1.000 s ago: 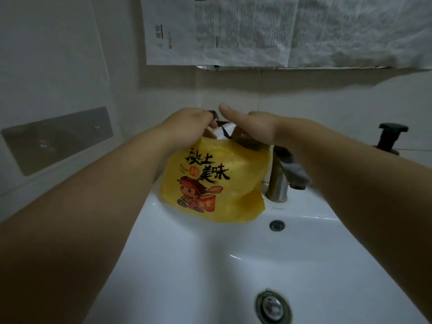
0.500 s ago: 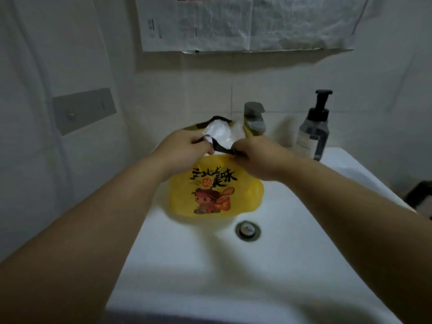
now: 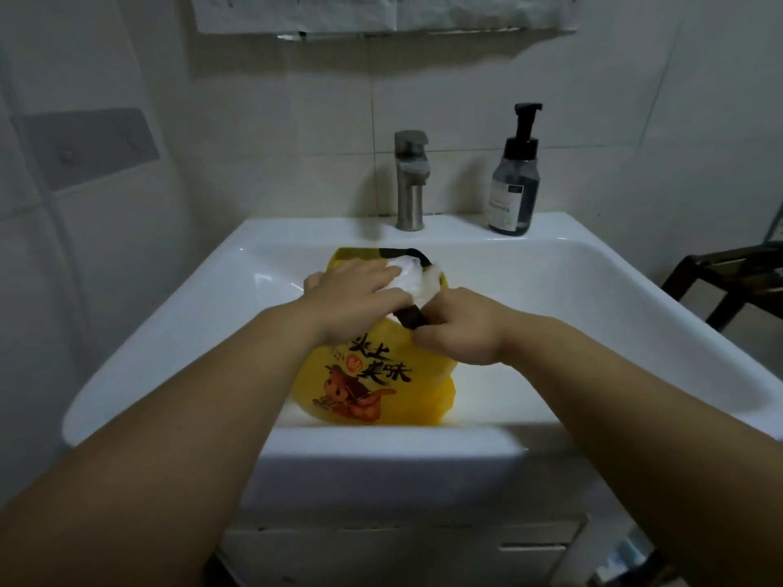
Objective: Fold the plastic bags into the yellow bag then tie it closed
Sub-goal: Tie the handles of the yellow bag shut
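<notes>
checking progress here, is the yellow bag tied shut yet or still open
Open, not tied: white plastic bags bulge from the yellow bag, the left hand presses them down, the right hand pinches its dark handle.

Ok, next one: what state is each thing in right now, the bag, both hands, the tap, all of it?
yellow bag: resting in the sink, mouth open, not tied.
plastic bags: white, bunched in the bag's mouth, partly sticking out.
left hand: fingers straight, pressing on the plastic bags.
right hand: gripping the bag's black handle.
faucet: no water running.
soap bottle: upright on the sink's ledge, partly full.
</notes>
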`<action>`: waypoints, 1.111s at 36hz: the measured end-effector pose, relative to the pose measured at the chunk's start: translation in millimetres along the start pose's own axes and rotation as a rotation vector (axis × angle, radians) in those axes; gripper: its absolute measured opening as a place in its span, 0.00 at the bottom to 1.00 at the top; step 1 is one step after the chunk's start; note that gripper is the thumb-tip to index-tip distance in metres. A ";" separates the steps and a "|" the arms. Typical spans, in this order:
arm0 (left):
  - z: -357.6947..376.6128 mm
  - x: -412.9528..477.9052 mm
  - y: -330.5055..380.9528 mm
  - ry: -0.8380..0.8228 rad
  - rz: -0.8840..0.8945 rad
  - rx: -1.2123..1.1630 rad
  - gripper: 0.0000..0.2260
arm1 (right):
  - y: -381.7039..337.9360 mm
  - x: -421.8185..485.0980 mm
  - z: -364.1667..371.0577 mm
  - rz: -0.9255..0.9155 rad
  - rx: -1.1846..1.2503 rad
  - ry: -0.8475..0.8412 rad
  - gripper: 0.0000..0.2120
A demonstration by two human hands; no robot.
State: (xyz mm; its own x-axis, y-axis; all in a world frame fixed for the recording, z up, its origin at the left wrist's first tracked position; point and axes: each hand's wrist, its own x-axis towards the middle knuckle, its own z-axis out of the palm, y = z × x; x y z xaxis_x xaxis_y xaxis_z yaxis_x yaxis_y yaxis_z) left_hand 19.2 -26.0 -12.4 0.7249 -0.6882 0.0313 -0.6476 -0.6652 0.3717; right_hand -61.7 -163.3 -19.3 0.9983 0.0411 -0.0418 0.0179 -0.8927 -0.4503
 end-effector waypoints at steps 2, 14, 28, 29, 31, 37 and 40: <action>-2.4 3.6 3.5 -0.128 -0.063 -0.033 0.22 | 2.5 2.3 -6.0 0.009 0.142 0.044 0.19; -8.3 23.8 -20.3 -0.277 -0.010 0.248 0.25 | 38.9 72.3 -22.1 0.422 0.722 0.387 0.29; -23.0 22.6 -32.5 -0.179 0.043 -0.216 0.21 | 28.9 75.9 -8.8 0.373 0.680 0.056 0.03; -22.7 20.5 -31.3 -0.205 0.042 -0.221 0.24 | 29.0 74.6 -8.8 0.369 0.669 0.063 0.03; -21.3 16.4 -29.0 -0.243 0.042 -0.197 0.22 | 31.4 73.9 -8.8 0.365 0.677 0.090 0.08; -14.0 14.5 -34.0 -0.149 0.056 -0.069 0.06 | 24.7 67.1 -11.3 0.265 0.855 -0.020 0.24; -6.7 17.8 -35.9 -0.036 0.044 -0.036 0.06 | 19.9 61.2 -14.9 0.201 0.876 -0.057 0.16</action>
State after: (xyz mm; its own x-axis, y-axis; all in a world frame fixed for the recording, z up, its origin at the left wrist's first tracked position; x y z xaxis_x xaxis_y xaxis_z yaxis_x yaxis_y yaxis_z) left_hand 56.9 -12.4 -19.0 0.6866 -0.7269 0.0150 -0.6693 -0.6239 0.4034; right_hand 0.6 -185.2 -17.6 0.9732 -0.0357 -0.2270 -0.2292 -0.2244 -0.9472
